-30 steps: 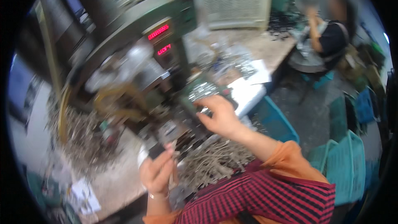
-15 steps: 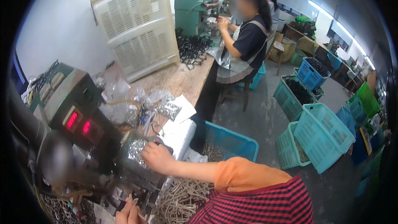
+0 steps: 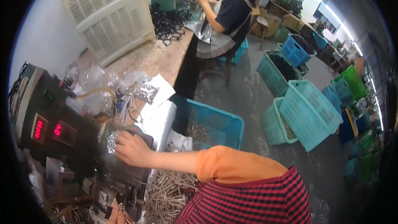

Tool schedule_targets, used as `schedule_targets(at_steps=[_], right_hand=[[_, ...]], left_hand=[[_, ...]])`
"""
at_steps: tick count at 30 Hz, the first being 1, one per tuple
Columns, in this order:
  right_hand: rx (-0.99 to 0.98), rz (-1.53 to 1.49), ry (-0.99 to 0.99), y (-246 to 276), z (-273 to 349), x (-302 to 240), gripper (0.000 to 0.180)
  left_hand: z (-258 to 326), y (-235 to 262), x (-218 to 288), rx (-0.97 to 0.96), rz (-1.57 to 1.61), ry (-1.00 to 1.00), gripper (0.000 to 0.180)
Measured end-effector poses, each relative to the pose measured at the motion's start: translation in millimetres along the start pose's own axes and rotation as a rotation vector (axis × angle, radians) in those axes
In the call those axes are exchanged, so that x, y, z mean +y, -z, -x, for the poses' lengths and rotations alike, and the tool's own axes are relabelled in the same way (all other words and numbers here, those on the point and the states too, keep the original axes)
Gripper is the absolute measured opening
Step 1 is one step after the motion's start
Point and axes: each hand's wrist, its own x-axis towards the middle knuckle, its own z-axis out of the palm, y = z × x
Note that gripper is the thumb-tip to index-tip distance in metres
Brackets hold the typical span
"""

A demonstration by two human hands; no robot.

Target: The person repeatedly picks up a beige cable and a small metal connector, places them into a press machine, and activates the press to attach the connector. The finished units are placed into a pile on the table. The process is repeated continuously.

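Glowing at the far left, the dark control box with red number displays (image 3: 49,129) stood beside the black metal machine (image 3: 120,174), and the left hand (image 3: 117,216) barely showed at the lower edge, its fingers' state impossible to tell. The right hand (image 3: 132,149) lay on a glittering clear plastic bag of small parts (image 3: 111,142) atop that machine, fingers curled around the bag. Rightward sat a pile of grey cables (image 3: 170,191), then a blue plastic crate (image 3: 215,124).

Speckled stone workbench (image 3: 153,58): white louvred cooler (image 3: 108,13) at eleven o'clock, black cable heap (image 3: 168,20) at twelve, clear plastic bags (image 3: 124,85) near centre.
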Motion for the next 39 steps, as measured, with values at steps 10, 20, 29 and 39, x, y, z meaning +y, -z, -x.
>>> schedule_targets(at_steps=[10, 20, 29, 39], right_hand=[[-0.231, 0.109, -0.080, -1, 3, -3, 0.029], [-0.059, 0.020, -0.048, -19, 9, 13, 0.009], [-0.080, 0.205, -0.113, -9, 8, 4, 0.014], [0.071, -0.179, -0.139, 1, -2, 8, 0.012]], left_hand=[[-14, 5, 1, -0.014, 0.038, -0.062, 0.025], [1, -4, -9, 0.062, 0.066, 0.066, 0.011], [10, -7, -21, 0.097, 0.130, 0.100, 0.012], [1, -8, -9, 0.111, 0.170, 0.141, 0.009]])
